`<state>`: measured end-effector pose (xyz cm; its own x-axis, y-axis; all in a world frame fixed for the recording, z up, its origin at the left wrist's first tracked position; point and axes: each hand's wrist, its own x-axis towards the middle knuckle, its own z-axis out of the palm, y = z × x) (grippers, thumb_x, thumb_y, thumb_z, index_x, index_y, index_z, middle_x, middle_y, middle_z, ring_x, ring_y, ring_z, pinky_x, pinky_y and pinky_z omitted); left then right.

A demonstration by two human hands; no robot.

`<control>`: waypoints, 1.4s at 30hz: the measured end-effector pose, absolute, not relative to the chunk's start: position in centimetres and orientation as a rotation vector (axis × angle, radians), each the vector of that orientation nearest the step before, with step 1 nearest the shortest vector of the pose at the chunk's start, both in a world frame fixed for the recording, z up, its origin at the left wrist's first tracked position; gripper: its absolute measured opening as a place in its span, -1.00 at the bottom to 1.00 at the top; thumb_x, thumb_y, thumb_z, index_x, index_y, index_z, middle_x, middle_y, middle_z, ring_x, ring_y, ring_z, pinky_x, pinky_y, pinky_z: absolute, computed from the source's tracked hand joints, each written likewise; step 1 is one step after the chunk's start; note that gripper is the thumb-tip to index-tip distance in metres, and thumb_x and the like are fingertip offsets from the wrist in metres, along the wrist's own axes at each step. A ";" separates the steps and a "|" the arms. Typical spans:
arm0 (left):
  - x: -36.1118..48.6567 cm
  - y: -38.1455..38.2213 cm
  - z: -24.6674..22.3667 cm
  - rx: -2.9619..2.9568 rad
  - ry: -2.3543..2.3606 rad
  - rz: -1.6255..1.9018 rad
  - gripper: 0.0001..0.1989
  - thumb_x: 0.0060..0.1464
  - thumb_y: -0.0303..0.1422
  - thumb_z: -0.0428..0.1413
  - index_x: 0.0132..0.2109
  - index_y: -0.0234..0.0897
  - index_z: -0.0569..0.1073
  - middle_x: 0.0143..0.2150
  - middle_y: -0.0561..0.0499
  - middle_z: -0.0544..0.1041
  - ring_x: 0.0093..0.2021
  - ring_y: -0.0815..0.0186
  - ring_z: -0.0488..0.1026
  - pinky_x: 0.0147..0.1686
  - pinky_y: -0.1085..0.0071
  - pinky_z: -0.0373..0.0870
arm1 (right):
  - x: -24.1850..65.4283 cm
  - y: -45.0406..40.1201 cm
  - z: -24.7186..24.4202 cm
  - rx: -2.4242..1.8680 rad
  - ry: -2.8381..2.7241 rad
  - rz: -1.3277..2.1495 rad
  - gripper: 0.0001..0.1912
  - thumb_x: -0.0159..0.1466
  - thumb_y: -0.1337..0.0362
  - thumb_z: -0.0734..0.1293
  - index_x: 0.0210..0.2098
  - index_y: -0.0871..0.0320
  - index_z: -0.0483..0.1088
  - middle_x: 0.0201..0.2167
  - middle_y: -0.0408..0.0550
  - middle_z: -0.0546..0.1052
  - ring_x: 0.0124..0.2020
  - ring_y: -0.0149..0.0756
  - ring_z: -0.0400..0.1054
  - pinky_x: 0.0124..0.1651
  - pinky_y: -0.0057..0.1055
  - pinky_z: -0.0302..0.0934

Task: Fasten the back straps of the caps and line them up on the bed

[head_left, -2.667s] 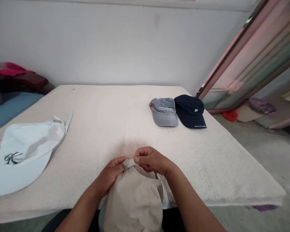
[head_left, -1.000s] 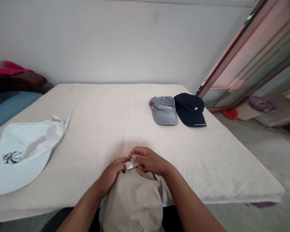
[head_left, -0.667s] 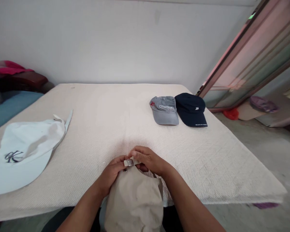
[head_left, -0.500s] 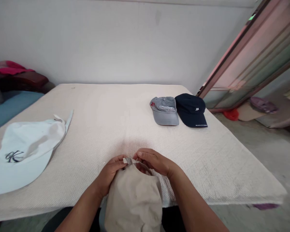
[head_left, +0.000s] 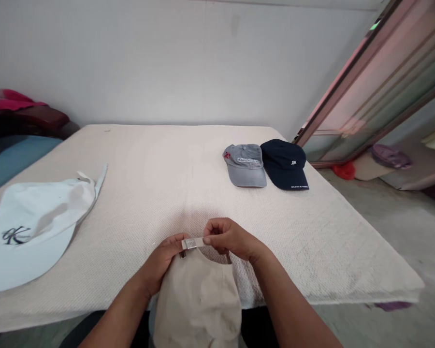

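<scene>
A beige baseball cap (head_left: 199, 295) is held at the near edge of the table, its back opening turned away from me. My left hand (head_left: 168, 256) grips the rear edge beside the strap's metal buckle (head_left: 191, 243). Between the thumb and fingers of my right hand (head_left: 230, 239) is the cap's strap (head_left: 200, 241), pinched just right of the buckle. The front of this cap is out of sight. To the left lies a white cap (head_left: 43, 212) with a dark monogram, its strap undone.
A grey cap (head_left: 245, 165) and a navy cap (head_left: 285, 165) sit side by side at the far right of the cloth-covered table (head_left: 159, 169). Behind the table stands a white wall (head_left: 148, 63). A framed glass panel (head_left: 362, 92) rises on the right.
My right hand has closed its thumb and fingers on the strap, which now lies straighter with the buckle facing up. The view has shifted slightly.
</scene>
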<state>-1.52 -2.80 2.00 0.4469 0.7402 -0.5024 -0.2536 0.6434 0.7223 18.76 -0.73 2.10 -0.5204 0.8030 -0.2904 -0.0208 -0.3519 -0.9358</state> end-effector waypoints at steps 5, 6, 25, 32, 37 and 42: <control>-1.0 -3.0 2.3 0.591 0.912 0.639 -0.92 -0.08 -0.38 0.19 -0.40 -0.31 0.47 -0.51 0.07 0.42 -0.52 0.39 0.32 -0.44 0.46 0.23 | 18.0 -1.0 2.3 -1.060 -1.319 1.899 -0.85 0.10 0.28 0.36 -0.47 0.19 0.30 -0.70 -0.30 0.23 -0.69 -0.59 0.01 -0.66 -0.59 -0.13; -0.9 -3.0 2.4 0.588 0.907 0.639 -0.92 -0.08 -0.39 0.18 -0.38 -0.31 0.48 -0.49 0.05 0.44 -0.50 0.38 0.34 -0.41 0.44 0.24 | 17.9 -1.1 2.4 -1.031 -1.306 1.913 -0.85 0.10 0.28 0.36 -0.47 0.19 0.29 -0.70 -0.30 0.23 -0.70 -0.59 0.01 -0.66 -0.59 -0.13; -1.0 -3.1 2.7 0.578 0.848 0.667 -0.90 -0.09 -0.43 0.16 -0.51 -0.32 0.41 -0.55 0.08 0.37 -0.52 0.41 0.29 -0.44 0.48 0.22 | 18.4 -1.3 1.8 -0.992 -1.220 2.135 -0.84 0.13 0.25 0.36 -0.39 0.20 0.32 -0.65 -0.23 0.36 -0.68 -0.54 0.17 -0.65 -0.58 -0.01; -1.1 -3.3 2.3 0.595 0.909 0.602 -0.89 -0.13 -0.37 0.22 -0.40 -0.33 0.49 -0.50 0.04 0.46 -0.51 0.41 0.33 -0.45 0.48 0.21 | 18.0 -1.3 1.9 -0.984 -1.255 2.113 -0.88 0.10 0.30 0.35 -0.43 0.21 0.33 -0.68 -0.26 0.32 -0.69 -0.56 0.14 -0.66 -0.61 -0.03; -1.3 -3.3 2.1 0.588 0.949 0.608 -0.88 -0.15 -0.39 0.24 -0.39 -0.32 0.50 -0.51 0.06 0.45 -0.53 0.42 0.32 -0.47 0.48 0.20 | 18.0 -1.5 1.8 -1.043 -1.262 2.064 -0.88 0.09 0.30 0.36 -0.44 0.21 0.33 -0.69 -0.26 0.32 -0.70 -0.57 0.13 -0.68 -0.62 -0.04; -1.2 -3.2 2.1 0.619 0.879 0.622 -0.88 -0.10 -0.37 0.21 -0.36 -0.32 0.50 -0.51 0.04 0.45 -0.49 0.38 0.35 -0.42 0.45 0.22 | 18.0 -1.5 2.2 -0.973 -1.157 2.110 -0.83 0.09 0.28 0.37 -0.35 0.19 0.33 -0.69 -0.28 0.32 -0.70 -0.55 0.15 -0.68 -0.61 -0.05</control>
<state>-1.19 -3.16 2.07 0.4914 0.7127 -0.5006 -0.2350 0.6620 0.7117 18.02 -1.52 2.17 -0.5938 0.7323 -0.3334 -0.1125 -0.4859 -0.8668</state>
